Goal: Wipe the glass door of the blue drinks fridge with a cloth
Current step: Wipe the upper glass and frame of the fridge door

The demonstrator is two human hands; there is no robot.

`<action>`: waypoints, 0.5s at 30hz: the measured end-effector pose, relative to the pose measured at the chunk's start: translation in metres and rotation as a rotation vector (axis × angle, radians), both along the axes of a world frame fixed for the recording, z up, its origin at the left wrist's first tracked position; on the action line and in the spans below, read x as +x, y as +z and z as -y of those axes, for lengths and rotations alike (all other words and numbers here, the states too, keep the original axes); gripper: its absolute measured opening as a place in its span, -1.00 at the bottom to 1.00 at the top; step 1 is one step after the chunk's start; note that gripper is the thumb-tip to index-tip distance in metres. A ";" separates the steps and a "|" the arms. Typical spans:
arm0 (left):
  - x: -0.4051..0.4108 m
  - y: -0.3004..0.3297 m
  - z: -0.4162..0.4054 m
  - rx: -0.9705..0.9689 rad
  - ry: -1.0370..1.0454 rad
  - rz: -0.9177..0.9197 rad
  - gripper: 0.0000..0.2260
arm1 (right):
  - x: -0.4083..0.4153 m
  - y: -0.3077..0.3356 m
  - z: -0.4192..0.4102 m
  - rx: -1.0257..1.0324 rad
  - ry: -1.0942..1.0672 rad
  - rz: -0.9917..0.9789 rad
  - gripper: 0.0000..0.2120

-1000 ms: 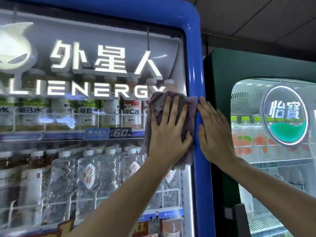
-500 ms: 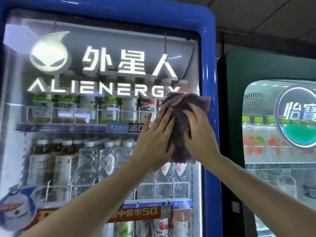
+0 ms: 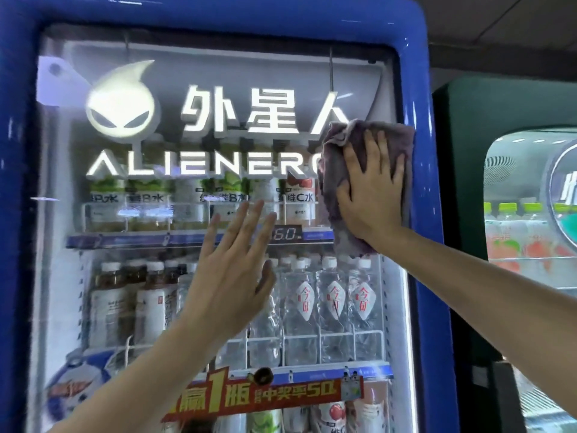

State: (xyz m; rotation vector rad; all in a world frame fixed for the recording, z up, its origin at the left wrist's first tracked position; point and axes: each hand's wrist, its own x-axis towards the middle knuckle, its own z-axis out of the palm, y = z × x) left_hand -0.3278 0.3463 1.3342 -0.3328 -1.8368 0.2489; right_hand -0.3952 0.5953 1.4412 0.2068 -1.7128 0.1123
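Here the right hand (image 3: pixel 371 195) presses a crumpled mauve cloth (image 3: pixel 335 179) flat-fingered against the blue fridge's glass door (image 3: pixel 218 57), upper right; the left hand (image 3: pixel 232 276), fingers spread, seems just off the glass.

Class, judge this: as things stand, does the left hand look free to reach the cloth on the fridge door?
Probably yes. The left hand is open, holds nothing, and lies beside and below the cloth, with only bare glass door between. The right hand presses on the cloth's middle, but its left edge stays uncovered.
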 end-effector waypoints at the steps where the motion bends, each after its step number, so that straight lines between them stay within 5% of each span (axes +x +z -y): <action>1: 0.002 0.001 0.004 0.003 0.009 -0.009 -0.38 | 0.000 0.002 0.003 -0.013 -0.010 -0.001 -0.36; 7: 0.005 -0.003 0.018 -0.065 0.044 -0.024 -0.41 | 0.000 -0.020 0.010 -0.036 -0.003 -0.062 -0.37; 15: 0.001 -0.007 0.024 -0.085 0.058 0.024 -0.42 | 0.001 -0.118 0.026 0.178 0.005 -0.020 -0.37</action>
